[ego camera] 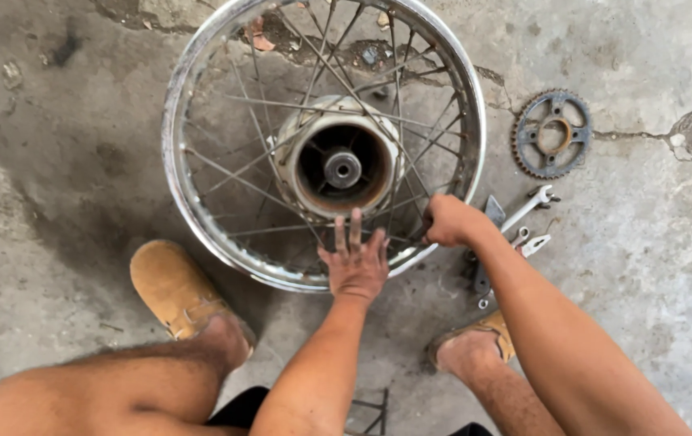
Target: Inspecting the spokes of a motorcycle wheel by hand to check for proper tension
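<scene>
- Concrete floor (79, 145): rough, grey, cracked, dark oily stain at left. Everything lies straight on it.
- Spoked wheel (323, 141): lies flat on floor in front of the person, between the feet. Shiny chrome rim, thin steel spokes crossing, no tyre on it. Drum hub (342, 165) in the middle, rusty inside, axle stub showing. Judged: wheel already stripped bare; spoke/rim work looks in hand, can't tell how much is left.
- Left hand (355, 260): open, fingers spread flat, pressing on near spokes just inside rim. Holds nothing.
- Right hand (445, 220): closed fist at rim's near-right edge; seems to grip a spoke or small tool, can't tell which.
- Tan sandals (174, 289): suede-like, either side of wheel.
- Sprocket (552, 134): dark, toothed ring, off the wheel, apart at right.
- Wrenches (523, 214): bright metal, by right wrist.
</scene>
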